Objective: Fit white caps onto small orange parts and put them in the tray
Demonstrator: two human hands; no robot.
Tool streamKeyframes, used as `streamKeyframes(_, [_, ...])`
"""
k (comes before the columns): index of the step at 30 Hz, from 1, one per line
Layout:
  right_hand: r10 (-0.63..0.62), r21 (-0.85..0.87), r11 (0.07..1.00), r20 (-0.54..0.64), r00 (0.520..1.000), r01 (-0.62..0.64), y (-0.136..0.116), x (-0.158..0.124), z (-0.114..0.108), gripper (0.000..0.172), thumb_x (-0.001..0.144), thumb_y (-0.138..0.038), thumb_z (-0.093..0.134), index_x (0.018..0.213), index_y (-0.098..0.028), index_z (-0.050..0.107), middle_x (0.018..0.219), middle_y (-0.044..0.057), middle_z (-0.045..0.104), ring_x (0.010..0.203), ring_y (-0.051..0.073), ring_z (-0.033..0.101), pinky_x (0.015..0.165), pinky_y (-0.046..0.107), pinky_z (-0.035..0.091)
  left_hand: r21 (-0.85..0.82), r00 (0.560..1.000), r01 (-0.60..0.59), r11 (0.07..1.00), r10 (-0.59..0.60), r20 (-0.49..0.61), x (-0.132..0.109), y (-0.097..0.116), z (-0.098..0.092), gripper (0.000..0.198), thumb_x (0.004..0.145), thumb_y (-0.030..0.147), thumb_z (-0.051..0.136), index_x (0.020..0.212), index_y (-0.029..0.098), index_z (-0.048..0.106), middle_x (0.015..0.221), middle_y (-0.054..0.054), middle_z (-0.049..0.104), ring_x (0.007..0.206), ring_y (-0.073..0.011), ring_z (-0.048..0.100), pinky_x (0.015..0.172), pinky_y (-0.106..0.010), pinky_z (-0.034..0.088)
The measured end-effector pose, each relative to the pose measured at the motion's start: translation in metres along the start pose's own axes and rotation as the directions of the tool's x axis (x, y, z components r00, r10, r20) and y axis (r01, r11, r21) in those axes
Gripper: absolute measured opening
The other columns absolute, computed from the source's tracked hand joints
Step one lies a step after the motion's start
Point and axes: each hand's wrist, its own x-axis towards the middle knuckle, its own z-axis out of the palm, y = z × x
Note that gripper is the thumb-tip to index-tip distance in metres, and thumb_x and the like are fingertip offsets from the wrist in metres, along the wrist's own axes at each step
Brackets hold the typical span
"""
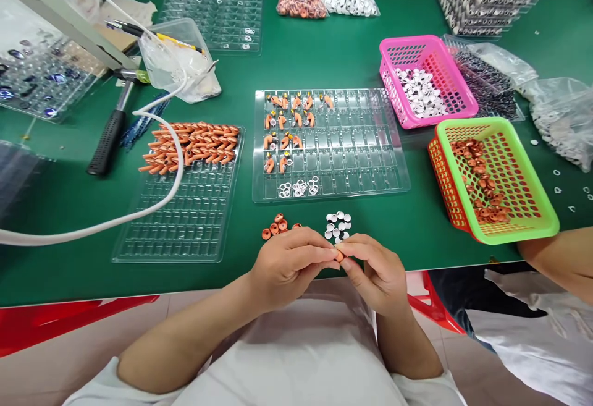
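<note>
At the table's front edge, my left hand [290, 267] and my right hand [378, 270] meet fingertip to fingertip. Both pinch one small orange part [340, 256], mostly covered by the fingers. Just beyond my left hand lie several orange cup-shaped pieces [274, 228]. White round caps [341, 215], some with dark marks, are spread in front of my right hand. Farther back, a clear compartment tray [352, 146] carries rows of curved orange parts [296, 120] with dark and yellow bits, plus loose white rings [300, 188] in its front row.
To the right stand a pink basket [389, 78] of white caps and a green basket [540, 214] of orange pieces, near another person's arm [563, 261]. Leftward are a tray [171, 233] with stacked orange tubes [189, 143], a hammer [111, 128] and a white cable [178, 165].
</note>
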Motion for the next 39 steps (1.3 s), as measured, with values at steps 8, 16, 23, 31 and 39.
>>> streamKeyframes(8, [-0.047,0.004,0.999,-0.048,0.998,0.047,0.0004,0.001,0.0018,0.036,0.086,-0.002,0.059,0.114,-0.025,0.065,0.093,0.006,0.07,0.08,0.017,0.067,0.066,0.03,0.058,0.005,1.0,0.015,1.0,-0.015,0.0,-0.0016,0.0013,0.0,0.016,0.085,0.005,0.067,0.095,0.017,0.07,0.084,-0.006,0.076,0.075,-0.0129,0.072,0.071,-0.022,0.059])
streamKeyframes(16, [-0.083,-0.061,0.995,-0.047,0.995,0.08,-0.0017,0.0019,0.0046,0.034,0.086,-0.002,0.059,0.112,-0.024,0.065,0.091,0.006,0.069,0.074,0.015,0.065,0.061,0.028,0.057,0.004,1.0,0.025,1.0,-0.025,-0.014,-0.0034,0.0009,0.0002,0.021,0.083,0.001,0.067,0.096,0.017,0.068,0.082,-0.006,0.076,0.075,-0.0142,0.072,0.069,-0.023,0.059])
streamKeyframes(23, [-0.095,-0.095,0.991,-0.022,0.995,0.092,-0.0029,0.003,0.0039,0.032,0.087,-0.001,0.057,0.111,-0.022,0.064,0.092,0.007,0.069,0.077,0.015,0.065,0.064,0.028,0.057,0.026,0.998,0.064,0.998,-0.064,-0.004,-0.0021,0.0012,-0.0008,0.029,0.083,0.003,0.068,0.108,0.019,0.067,0.08,-0.003,0.077,0.073,-0.013,0.071,0.072,-0.023,0.057])
streamKeyframes(31, [-0.096,-0.134,0.987,-0.041,0.995,0.09,-0.0033,0.0039,0.004,0.027,0.088,-0.003,0.057,0.106,-0.021,0.064,0.092,0.006,0.07,0.08,0.015,0.066,0.067,0.027,0.057,-0.051,0.999,0.05,0.997,-0.051,-0.016,-0.0004,-0.002,-0.0008,0.028,0.086,0.003,0.065,0.108,0.021,0.069,0.083,-0.004,0.079,0.077,-0.0145,0.075,0.072,-0.024,0.057])
streamKeyframes(39, [-0.106,-0.163,0.982,-0.081,0.991,0.092,-0.0066,0.0064,0.0051,0.027,0.088,-0.003,0.059,0.107,-0.022,0.064,0.092,0.006,0.072,0.082,0.015,0.069,0.07,0.027,0.059,-0.077,1.0,0.023,0.997,-0.024,-0.014,0.0004,-0.0037,-0.0012,0.028,0.085,0.001,0.066,0.107,0.019,0.07,0.084,-0.007,0.079,0.077,-0.0159,0.075,0.069,-0.027,0.057])
